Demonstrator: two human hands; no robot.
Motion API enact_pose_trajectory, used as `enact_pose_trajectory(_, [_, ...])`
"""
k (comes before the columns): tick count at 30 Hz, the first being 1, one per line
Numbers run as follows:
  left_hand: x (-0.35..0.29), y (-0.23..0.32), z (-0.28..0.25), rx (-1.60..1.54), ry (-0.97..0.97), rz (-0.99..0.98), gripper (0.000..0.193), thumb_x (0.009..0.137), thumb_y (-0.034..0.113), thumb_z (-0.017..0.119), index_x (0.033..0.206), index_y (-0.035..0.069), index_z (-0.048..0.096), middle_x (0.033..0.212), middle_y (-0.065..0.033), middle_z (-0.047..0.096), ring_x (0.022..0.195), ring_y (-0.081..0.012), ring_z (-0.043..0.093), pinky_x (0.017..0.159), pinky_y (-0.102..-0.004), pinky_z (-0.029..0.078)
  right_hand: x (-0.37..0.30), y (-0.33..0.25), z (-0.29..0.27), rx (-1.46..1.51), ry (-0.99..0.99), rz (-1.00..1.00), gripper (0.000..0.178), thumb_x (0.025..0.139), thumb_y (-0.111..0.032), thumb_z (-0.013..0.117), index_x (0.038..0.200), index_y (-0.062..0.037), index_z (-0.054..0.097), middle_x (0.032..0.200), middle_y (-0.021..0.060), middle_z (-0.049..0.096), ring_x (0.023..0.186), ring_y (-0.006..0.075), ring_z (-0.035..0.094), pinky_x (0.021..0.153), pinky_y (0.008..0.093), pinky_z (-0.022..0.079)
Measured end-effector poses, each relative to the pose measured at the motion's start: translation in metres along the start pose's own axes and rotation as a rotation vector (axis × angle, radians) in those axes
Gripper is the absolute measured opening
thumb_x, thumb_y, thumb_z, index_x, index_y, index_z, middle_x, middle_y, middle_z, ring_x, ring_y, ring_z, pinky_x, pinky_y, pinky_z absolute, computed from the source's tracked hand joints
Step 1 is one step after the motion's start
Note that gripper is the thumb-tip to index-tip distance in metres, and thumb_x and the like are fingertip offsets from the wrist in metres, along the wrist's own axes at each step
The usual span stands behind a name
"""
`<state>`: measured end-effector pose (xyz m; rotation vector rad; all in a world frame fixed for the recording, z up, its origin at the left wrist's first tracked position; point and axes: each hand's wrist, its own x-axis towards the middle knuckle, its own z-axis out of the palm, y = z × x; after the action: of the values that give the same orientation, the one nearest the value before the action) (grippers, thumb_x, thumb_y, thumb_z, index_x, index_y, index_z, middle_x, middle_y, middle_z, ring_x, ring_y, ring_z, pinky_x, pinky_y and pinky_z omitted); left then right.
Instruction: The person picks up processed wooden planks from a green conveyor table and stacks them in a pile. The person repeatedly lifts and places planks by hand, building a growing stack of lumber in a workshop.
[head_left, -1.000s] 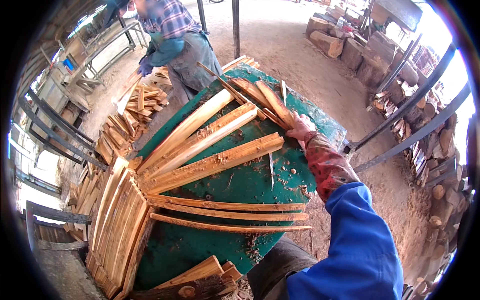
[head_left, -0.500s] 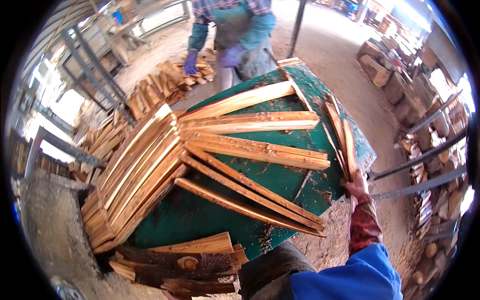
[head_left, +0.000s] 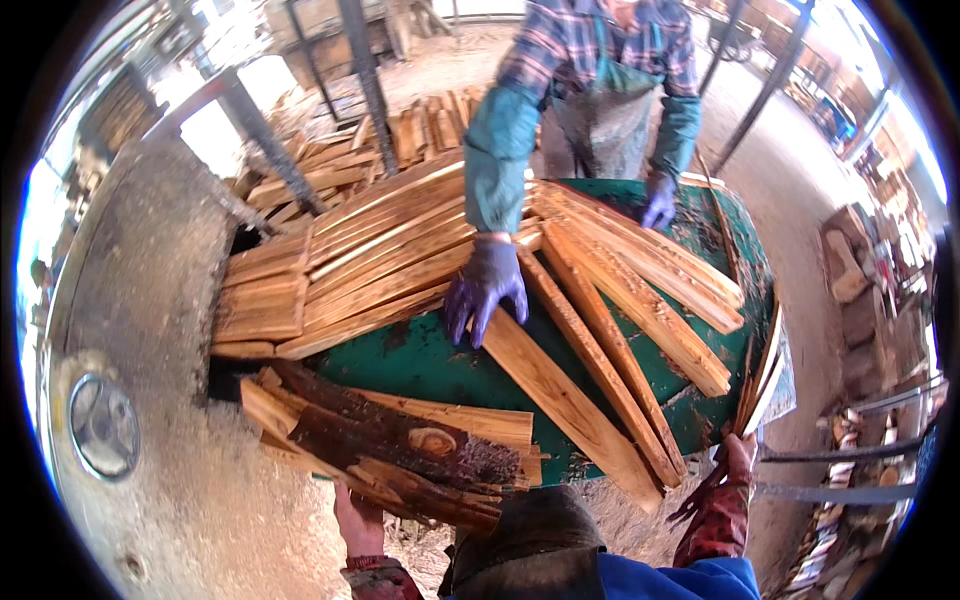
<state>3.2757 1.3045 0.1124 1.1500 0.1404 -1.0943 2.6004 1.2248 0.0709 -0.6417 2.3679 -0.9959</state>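
Note:
Several rough slabs with dark bark (head_left: 390,425) hang over the near left table edge. My left hand (head_left: 358,522) is beneath them and seems to hold them; its fingers are hidden. At the right edge, my right hand (head_left: 738,457) is closed around the lower ends of thin upright wood strips (head_left: 765,375). A co-worker's purple-gloved hand (head_left: 487,290) presses on the upper end of a flat board (head_left: 565,405) lying across the green table (head_left: 400,365). That person's other gloved hand (head_left: 658,200) is near the far edge.
Long sawn boards (head_left: 390,235) are layered on the left of the table, with more boards (head_left: 635,290) fanned to the right. A metal machine housing (head_left: 160,270) stands at left. Split wood (head_left: 430,130) is heaped behind; metal bars (head_left: 840,452) and logs (head_left: 855,260) are at right.
The view has turned toward the left. The co-worker has come closer and reached across the table onto a board. More of my left hand now shows below the bark slabs.

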Motion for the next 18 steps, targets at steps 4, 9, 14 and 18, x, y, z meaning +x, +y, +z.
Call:
enact_pose_trajectory(4, [0.008,-0.004,-0.011,-0.053,-0.047,-0.003,0.041,0.096,0.036,0.057,0.124,0.006,0.055,0.120,-0.0075,0.061,0.107,-0.0239,0.058,0.092,-0.0422,0.049,-0.017,0.024,-0.015,0.356,-0.147,-0.013,0.022,0.075,-0.017,0.065,0.091,-0.0050,0.057,0.066,0.0012,0.053,0.053,0.0131,0.050,0.048,0.0283,0.042])
enact_pose_trajectory(9, [-0.001,0.006,0.011,-0.026,0.004,0.012,0.039,0.092,0.033,0.065,0.122,0.009,0.057,0.116,-0.0035,0.063,0.104,-0.0205,0.060,0.087,-0.0387,0.049,-0.065,0.008,-0.031,0.479,-0.105,-0.046,0.019,0.075,-0.018,0.063,0.088,-0.0071,0.054,0.065,0.0004,0.049,0.053,0.0144,0.048,0.049,0.0282,0.041])
enact_pose_trajectory(14, [0.003,0.004,0.007,-0.015,-0.023,-0.013,0.043,0.092,0.035,0.065,0.125,0.008,0.055,0.118,-0.0041,0.063,0.105,-0.0220,0.060,0.088,-0.0399,0.050,-0.139,-0.073,-0.050,0.538,-0.082,-0.237,0.036,0.077,-0.017,0.064,0.108,-0.0044,0.054,0.074,0.0016,0.053,0.060,0.0139,0.052,0.054,0.0274,0.046])
enact_pose_trajectory(18, [0.000,0.007,0.006,-0.051,-0.022,0.005,0.042,0.091,0.031,0.068,0.124,0.009,0.055,0.117,-0.0043,0.063,0.102,-0.0214,0.062,0.085,-0.0383,0.052,-0.175,-0.132,-0.026,0.478,-0.270,-0.491,0.062,0.069,-0.015,0.069,0.127,-0.0035,0.049,0.089,0.0036,0.056,0.074,0.0146,0.056,0.064,0.0271,0.047])
